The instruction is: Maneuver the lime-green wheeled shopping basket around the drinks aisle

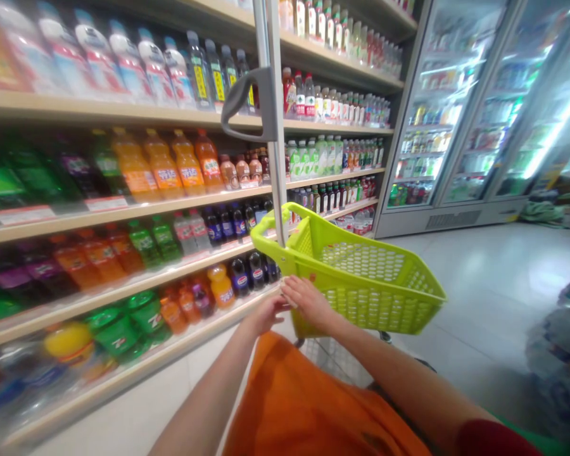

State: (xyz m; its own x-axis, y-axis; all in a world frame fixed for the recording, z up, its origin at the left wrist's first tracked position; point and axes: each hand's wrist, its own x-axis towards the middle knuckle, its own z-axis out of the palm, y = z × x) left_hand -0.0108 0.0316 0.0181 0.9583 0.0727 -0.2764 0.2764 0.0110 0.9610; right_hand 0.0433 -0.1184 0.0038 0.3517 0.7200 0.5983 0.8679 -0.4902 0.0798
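In the head view my left hand (270,313) and my right hand (308,305) meet in front of my body, beside a lime-green shopping basket (375,291) on wheels. My right hand lies with its fingers stretched out, their tips close to my left hand's fingers. The left fingers are loosely bent and partly hidden, and nothing shows in them. Behind the right hand is the basket's near wall; whether they touch I cannot tell. The basket's metal pole (276,177) rises upright and carries a grey handle (261,104).
Shelves (180,206) of bottled drinks fill the left and the back. Glass-door fridges (437,107) stand at the right. Wrapped bottle packs (563,348) sit blurred on the floor at the right edge. An orange apron (308,399) covers my front.
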